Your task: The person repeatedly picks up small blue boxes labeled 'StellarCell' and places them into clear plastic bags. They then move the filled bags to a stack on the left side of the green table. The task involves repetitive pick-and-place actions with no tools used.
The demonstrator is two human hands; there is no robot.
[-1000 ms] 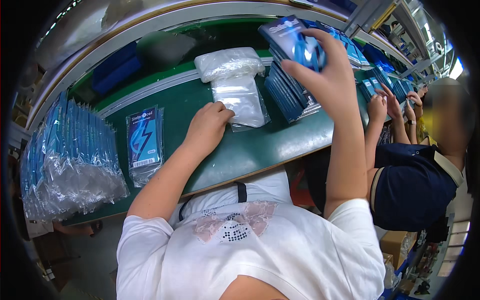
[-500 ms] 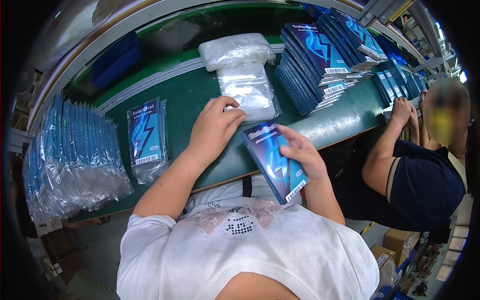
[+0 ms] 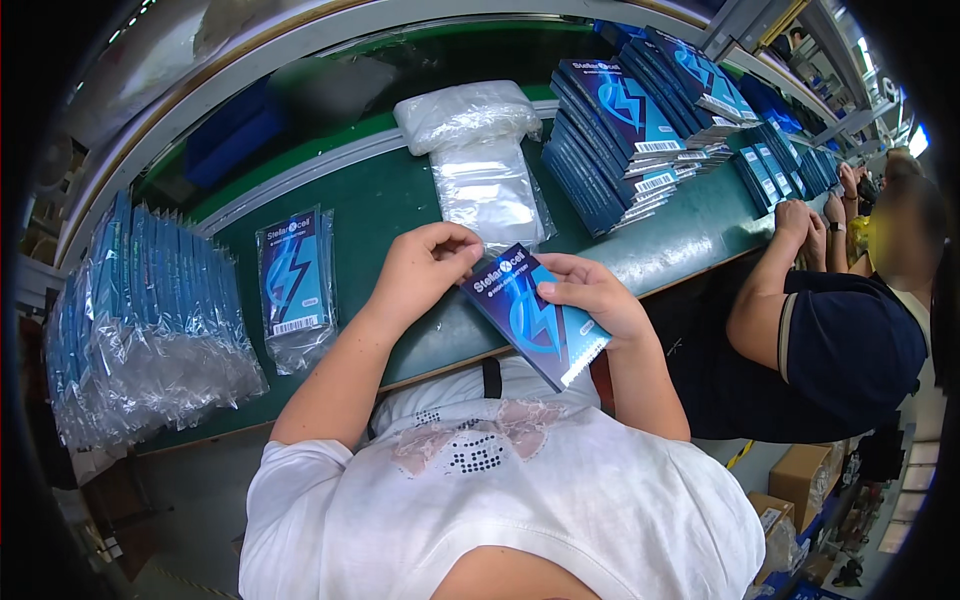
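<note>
My right hand [image 3: 602,302] grips a flat blue box [image 3: 535,318] with a lightning-bolt print, thumb on its front face, tilted in front of my chest. Beside the box's upper left corner, my left hand [image 3: 422,268] is closed in a pinch at the near edge of a stack of clear plastic bags [image 3: 486,195]. The thin film between those fingertips is hard to make out. A bagged blue box [image 3: 295,275] lies on the green table [image 3: 375,190] left of my left hand.
Many bagged boxes [image 3: 160,290] stand in a row at the far left. Unbagged boxes [image 3: 620,120] are piled at the back right. A bulky plastic roll or bundle [image 3: 468,112] lies behind the bags. A co-worker [image 3: 830,340] sits close on my right, hands at more boxes.
My left hand has gone from resting spread on the bags to a pinch at their near edge. The box in my right hand has turned and come nearer to it.
</note>
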